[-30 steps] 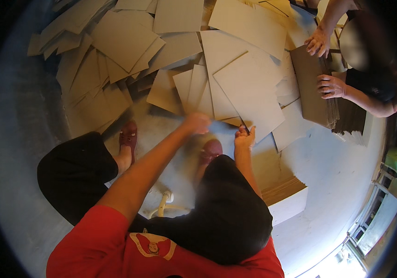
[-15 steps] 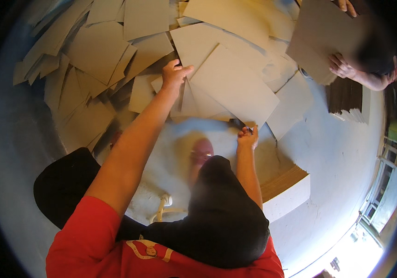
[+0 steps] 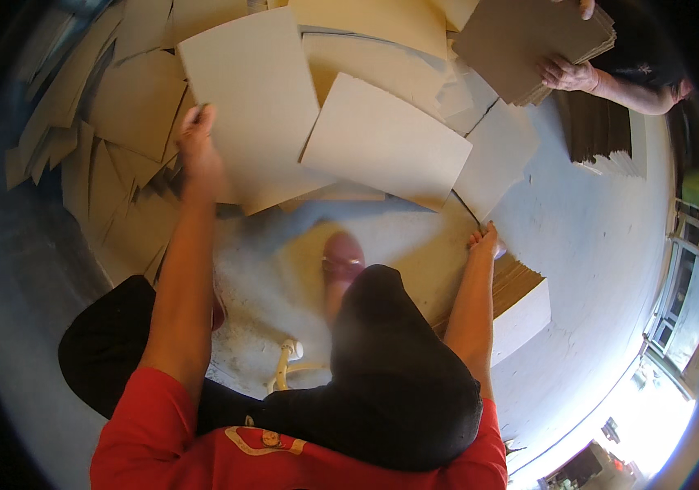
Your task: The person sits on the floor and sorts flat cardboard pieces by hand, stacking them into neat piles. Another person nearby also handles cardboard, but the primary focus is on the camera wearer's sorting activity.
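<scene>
My left hand point(image 3: 198, 145) is closed on the left edge of a large pale cardboard sheet point(image 3: 251, 106), its fingers slightly blurred. This sheet lies tilted over the spread of other sheets. Beside it, to the right, rests another pale cardboard sheet point(image 3: 386, 143), which neither hand touches. My right hand point(image 3: 487, 243) is farther right, fingers bent together, just below the lower corner of a flat sheet point(image 3: 496, 159). A small bluish thing shows at that hand, too little to name.
A co-worker's hand point(image 3: 566, 73) holds a stack of brown cardboard point(image 3: 521, 41) at upper right. One cardboard stack point(image 3: 603, 131) stands below it, another point(image 3: 521, 306) beside my right forearm. Loose sheets point(image 3: 133, 106) cover the left side. My shoe point(image 3: 343, 255) is on the floor.
My left hand has moved left, with a large sheet now at it. My right hand has moved right, away from the other pale sheet, which has turned. The co-worker's stack has shifted left.
</scene>
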Available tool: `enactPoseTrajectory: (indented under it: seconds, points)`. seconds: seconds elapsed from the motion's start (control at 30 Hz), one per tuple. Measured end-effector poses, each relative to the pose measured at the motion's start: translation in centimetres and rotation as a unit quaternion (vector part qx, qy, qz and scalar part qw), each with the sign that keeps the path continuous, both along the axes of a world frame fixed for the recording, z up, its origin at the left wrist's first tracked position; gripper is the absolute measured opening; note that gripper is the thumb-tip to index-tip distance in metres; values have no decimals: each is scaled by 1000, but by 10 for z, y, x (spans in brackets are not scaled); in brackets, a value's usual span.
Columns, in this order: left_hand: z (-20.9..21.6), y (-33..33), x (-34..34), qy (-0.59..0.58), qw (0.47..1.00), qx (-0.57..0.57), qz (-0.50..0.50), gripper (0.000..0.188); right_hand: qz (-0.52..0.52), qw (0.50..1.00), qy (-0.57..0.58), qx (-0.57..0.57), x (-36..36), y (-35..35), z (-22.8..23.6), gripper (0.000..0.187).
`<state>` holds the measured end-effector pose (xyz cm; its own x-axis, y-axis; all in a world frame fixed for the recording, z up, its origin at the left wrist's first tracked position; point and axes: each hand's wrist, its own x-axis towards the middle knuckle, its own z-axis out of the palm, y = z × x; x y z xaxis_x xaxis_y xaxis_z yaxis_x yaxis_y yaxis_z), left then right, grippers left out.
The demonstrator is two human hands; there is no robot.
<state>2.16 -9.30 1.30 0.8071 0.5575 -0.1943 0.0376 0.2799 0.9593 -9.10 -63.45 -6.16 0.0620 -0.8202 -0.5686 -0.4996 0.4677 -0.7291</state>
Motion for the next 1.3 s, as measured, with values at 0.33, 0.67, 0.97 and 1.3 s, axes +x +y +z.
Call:
enactPoseTrajectory:
  seconds: [0.33,0.67,0.97,1.3]
  points:
    - [44,-2,-28,17,977,203,-59,16,76,988,-97,95,33,12,0,19]
    - [142,-27,-14,-91,882,458,-53,9,-57,926,-345,145,-107,-14,-4,13]
    - [77,-84,25,-10,887,271,-373,13,244,859,-233,385,-127,158,0,10]
    - [4,-164,60,32,781,385,-491,21,270,914,-35,302,-58,160,12,21]
